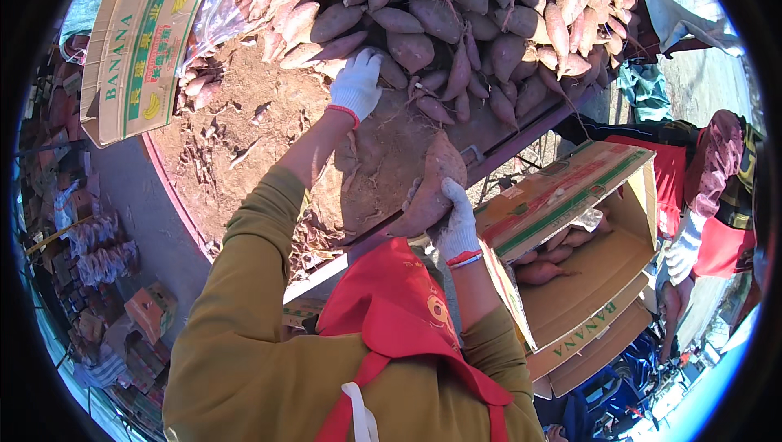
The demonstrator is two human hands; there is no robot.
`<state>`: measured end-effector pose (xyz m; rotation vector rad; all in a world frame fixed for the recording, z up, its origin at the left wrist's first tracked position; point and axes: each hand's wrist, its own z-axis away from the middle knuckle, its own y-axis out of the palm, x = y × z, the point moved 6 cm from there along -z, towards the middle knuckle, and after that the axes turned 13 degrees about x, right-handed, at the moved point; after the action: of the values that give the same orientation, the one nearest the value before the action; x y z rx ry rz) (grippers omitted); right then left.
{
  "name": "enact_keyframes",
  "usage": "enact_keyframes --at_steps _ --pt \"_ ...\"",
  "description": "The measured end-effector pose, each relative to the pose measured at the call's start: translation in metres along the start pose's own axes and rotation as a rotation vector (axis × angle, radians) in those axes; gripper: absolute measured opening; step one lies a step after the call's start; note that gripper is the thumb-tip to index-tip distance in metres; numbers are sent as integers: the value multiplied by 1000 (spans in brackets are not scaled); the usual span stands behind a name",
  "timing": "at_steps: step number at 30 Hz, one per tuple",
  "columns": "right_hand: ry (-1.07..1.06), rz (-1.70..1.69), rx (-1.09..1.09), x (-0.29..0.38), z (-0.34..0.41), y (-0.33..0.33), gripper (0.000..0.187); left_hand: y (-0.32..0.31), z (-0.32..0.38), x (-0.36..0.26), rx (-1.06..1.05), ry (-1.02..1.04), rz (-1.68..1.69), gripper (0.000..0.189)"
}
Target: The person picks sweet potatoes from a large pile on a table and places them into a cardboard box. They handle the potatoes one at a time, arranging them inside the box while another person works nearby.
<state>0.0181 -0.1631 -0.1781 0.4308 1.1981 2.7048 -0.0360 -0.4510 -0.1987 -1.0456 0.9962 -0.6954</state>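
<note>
My right hand (459,222), in a white knit glove with a red cuff, holds a large sweet potato (437,182) near the table's edge. My left hand (358,83), gloved alike, reaches to the near side of a big pile of sweet potatoes (440,14); its fingertips rest against tubers there, and whether they grip one is hidden. The pile lies on a soil-covered table (275,100). To the right stands an open cardboard banana box (586,277) with several sweet potatoes (540,272) inside.
A folded banana carton (143,57) lies at the table's left corner beside clear plastic bags (214,14). At the right, another person's gloved hand (684,249) is near a long sweet potato (675,313). The metal table edge (537,130) runs between pile and box.
</note>
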Motion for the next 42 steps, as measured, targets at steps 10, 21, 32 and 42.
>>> enact_keyframes --at_steps 10,21,32,42 --pt "33 56 71 9 9 16 78 19 -38 0 157 68 -433 45" --pt "-80 44 140 19 19 52 75 -24 29 27 305 -30 -19 83" --pt "-393 -52 497 88 94 110 84 -142 102 -128 479 -53 1916 51" --pt "-845 -440 439 141 313 -19 79 -71 169 -413 729 222 1503 63"
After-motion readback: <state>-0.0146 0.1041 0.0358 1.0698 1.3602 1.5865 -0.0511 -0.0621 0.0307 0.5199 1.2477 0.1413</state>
